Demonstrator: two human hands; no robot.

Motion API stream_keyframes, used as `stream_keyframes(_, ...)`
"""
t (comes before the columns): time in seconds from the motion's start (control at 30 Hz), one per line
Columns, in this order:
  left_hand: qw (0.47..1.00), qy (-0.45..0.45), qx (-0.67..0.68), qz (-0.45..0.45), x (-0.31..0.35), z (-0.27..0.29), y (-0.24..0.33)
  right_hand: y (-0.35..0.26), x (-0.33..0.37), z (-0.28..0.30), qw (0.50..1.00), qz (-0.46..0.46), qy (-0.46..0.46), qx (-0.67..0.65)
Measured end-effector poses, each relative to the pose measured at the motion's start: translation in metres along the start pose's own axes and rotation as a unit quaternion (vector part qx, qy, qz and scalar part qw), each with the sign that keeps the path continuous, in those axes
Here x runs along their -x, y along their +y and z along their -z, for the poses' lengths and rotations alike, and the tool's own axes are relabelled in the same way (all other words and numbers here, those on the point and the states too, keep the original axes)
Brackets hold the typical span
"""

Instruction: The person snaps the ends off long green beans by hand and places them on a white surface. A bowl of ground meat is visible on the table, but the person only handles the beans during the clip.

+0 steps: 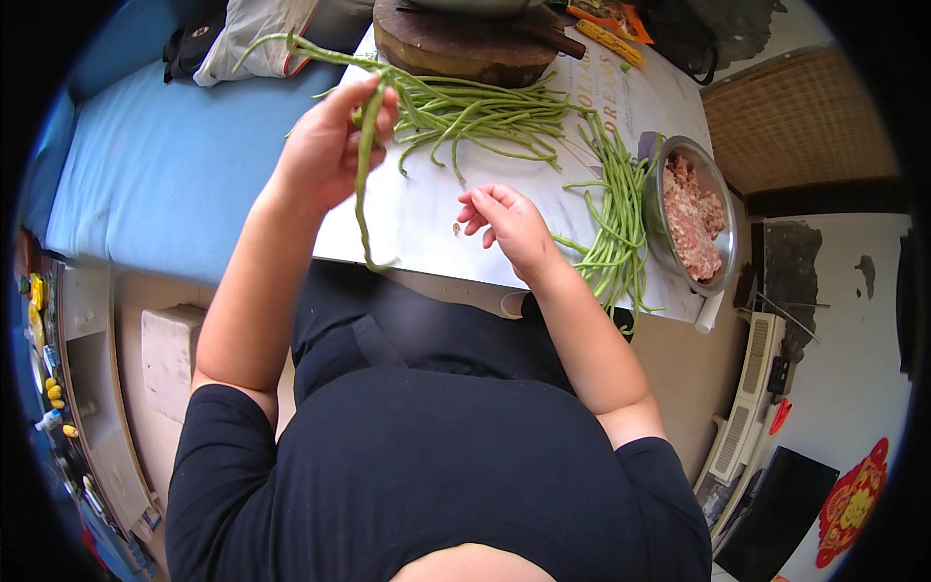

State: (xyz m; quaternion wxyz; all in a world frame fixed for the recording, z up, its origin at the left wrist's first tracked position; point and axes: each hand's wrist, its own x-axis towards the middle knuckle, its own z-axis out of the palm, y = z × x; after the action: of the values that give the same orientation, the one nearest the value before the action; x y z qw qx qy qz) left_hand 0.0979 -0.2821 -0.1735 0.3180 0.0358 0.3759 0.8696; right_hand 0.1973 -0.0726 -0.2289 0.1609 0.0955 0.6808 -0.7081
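Up above the near edge of the table (427, 218), the left hand (325, 145) has its fingers and thumb pinched shut around a long green bean (363, 189). The bean runs out past the fingertips in two directions: its upper part arcs away to the left toward a pale bag (254, 39) on the blue mattress (165, 165), and its lower part hangs straight down below the fingers, ending in a small curl just over the table's near edge.

Right of those fingers, well apart from them, the right hand (509, 225) rests low on the table with its fingers loosely spread and curled, holding nothing. A tiny bit of bean (456, 229) lies on the table just beside its fingertips.

Beyond the left fingertips, a pile of beans (485, 116) lies across the table, reaching up to a round wooden chopping block (465, 44). Just past the right wrist, a second bunch of beans (611, 228) trails toward the table's near edge. Touching that bunch on its far side stands a metal bowl of minced meat (693, 213).
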Motion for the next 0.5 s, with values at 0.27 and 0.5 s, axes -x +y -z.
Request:
stream_keyframes(0.27, 0.935, -0.117, -0.334, 0.02, 0.051, -0.028, -0.023, -0.015, -0.044, -0.01, 0.923, -0.101, -0.126, -0.35)
stream_keyframes(0.5, 0.921, -0.12, -0.369, 0.023, 0.053, 0.009, -0.027, -0.058, -0.061, 0.015, 0.933, 0.055, -0.136, -0.327)
